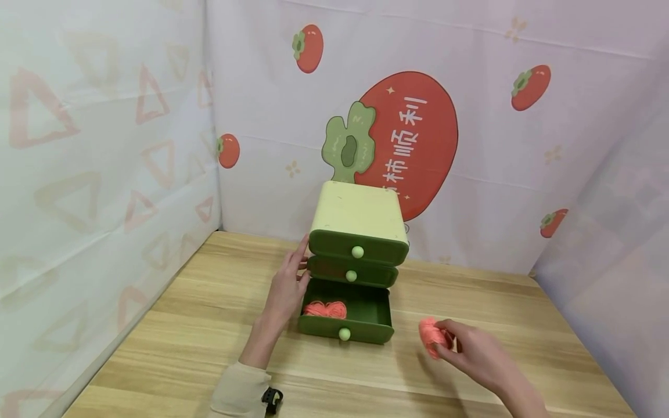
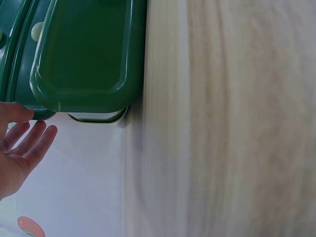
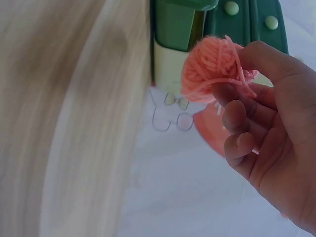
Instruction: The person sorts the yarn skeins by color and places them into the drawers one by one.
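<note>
A small drawer cabinet (image 1: 360,212) with a cream top and green drawer fronts stands at the back of the table. Its bottom drawer (image 1: 366,332) is pulled out, and a coral yarn bundle (image 1: 326,310) lies at the left inside it. My left hand (image 1: 284,284) rests along the cabinet's left side; in the left wrist view its thumb (image 2: 19,112) touches a drawer's edge and the other fingers are loosely extended. To the right of the drawer, my right hand (image 1: 478,351) pinches a second coral yarn ball (image 3: 212,69) between thumb and fingers.
The wooden table (image 1: 188,325) extends around the cabinet. A printed curtain (image 1: 261,197) hangs behind it, with more curtain at both sides. A dark watch-like band (image 1: 272,400) is at the left sleeve (image 1: 240,390). The upper two drawers have round pale knobs.
</note>
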`<action>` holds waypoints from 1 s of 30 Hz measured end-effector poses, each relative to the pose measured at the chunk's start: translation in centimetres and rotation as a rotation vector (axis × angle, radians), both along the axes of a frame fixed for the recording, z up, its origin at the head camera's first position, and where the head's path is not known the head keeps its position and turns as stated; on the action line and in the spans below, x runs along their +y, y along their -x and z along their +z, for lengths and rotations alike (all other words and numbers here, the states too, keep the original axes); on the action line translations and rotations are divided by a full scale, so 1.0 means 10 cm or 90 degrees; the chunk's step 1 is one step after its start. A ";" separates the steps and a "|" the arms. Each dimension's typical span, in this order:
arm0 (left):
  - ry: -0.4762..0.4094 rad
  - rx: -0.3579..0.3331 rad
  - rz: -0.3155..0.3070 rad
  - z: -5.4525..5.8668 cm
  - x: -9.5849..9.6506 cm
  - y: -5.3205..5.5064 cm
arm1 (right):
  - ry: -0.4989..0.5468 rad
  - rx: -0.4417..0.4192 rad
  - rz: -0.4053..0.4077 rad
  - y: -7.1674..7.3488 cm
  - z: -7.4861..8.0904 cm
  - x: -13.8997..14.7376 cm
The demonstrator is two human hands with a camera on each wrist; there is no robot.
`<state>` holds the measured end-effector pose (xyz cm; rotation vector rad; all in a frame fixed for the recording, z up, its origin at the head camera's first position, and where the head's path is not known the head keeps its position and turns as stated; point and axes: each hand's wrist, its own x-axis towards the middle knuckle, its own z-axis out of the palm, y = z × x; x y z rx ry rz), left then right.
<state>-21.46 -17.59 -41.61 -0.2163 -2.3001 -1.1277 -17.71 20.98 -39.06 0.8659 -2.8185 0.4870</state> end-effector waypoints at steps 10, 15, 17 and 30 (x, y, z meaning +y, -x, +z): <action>0.004 -0.004 0.004 0.01 0.01 0.00 | 0.033 0.122 0.107 0.16 0.11 -0.39; 0.007 -0.006 0.004 0.01 0.01 -0.01 | 0.027 0.132 0.117 0.22 0.10 -0.52; 0.008 -0.008 0.004 0.01 0.01 -0.01 | 0.027 0.146 0.125 0.24 0.09 -0.56; 0.006 -0.006 0.004 0.03 0.01 -0.02 | 0.036 0.229 0.137 0.36 0.06 -0.87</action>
